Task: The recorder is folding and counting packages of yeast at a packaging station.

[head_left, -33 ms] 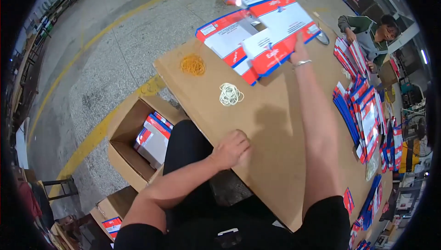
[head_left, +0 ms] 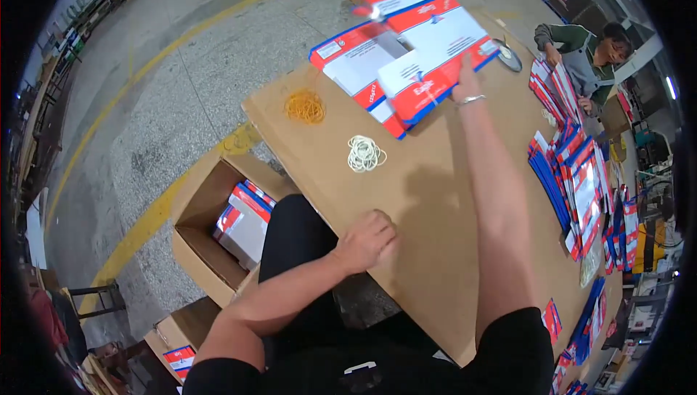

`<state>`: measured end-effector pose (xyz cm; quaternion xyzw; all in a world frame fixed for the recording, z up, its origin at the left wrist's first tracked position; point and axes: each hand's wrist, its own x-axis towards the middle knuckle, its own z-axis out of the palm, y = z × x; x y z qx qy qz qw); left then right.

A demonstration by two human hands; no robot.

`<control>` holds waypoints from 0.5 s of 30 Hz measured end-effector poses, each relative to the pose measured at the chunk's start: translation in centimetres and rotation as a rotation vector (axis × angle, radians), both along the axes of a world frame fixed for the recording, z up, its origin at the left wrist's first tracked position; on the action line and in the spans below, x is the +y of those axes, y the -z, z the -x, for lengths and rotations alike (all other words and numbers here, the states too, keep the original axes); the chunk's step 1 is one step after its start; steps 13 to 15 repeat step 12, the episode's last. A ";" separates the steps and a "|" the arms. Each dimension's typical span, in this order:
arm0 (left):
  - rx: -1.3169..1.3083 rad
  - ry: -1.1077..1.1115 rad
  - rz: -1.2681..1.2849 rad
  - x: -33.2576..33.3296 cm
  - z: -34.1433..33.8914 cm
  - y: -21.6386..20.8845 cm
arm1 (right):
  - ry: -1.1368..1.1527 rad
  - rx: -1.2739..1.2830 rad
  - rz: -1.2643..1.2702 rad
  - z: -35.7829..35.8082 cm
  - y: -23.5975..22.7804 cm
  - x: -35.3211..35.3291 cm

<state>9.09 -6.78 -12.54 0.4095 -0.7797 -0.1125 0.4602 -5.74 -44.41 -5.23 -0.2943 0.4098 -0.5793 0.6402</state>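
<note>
My right hand (head_left: 467, 84) reaches to the far side of the cardboard-topped table and grips the right edge of a red, white and blue printed cardboard box (head_left: 435, 35). The box is tilted, with panels spread out and blurred at its far left. Under its left side lies another printed cardboard piece (head_left: 356, 61); I cannot tell whether the two are joined. My left hand (head_left: 367, 240) rests at the near table edge, fingers curled in, with nothing visible in it. Between the hands and the box lie a bundle of white rubber bands (head_left: 365, 154) and a heap of orange rubber bands (head_left: 305, 106).
Left of my knee stands an open carton (head_left: 196, 242) holding printed boxes (head_left: 247, 224); another carton (head_left: 174, 330) is below it. Piles of printed cardboard (head_left: 573, 177) line the table's right side. A co-worker (head_left: 581, 61) handles cardboard there. A round dish (head_left: 508, 55) sits beyond my right hand.
My right hand and the printed box have shifted slightly left and toward me, showing more of the round dish. My left hand stays in place.
</note>
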 end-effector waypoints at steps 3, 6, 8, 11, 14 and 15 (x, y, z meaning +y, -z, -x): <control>0.053 0.039 0.016 -0.8 1.5 -0.6 | 0.148 0.249 -0.062 2.0 8.6 -5.1; 0.010 -0.029 -0.024 -0.8 -0.2 -0.3 | 0.238 0.452 -0.226 -3.9 11.6 -6.2; 0.002 -0.041 -0.035 -0.4 -0.5 -0.4 | 0.318 0.475 -0.273 -4.7 12.2 -6.5; -0.010 -0.043 -0.037 -0.7 -0.5 -0.5 | 0.284 0.303 -0.260 -3.1 11.2 -8.2; -0.008 -0.045 -0.029 -0.7 -0.4 -0.4 | 0.232 0.193 -0.196 -2.8 11.2 -8.1; -0.008 -0.045 -0.029 -0.7 -0.4 -0.4 | 0.232 0.193 -0.196 -2.8 11.2 -8.1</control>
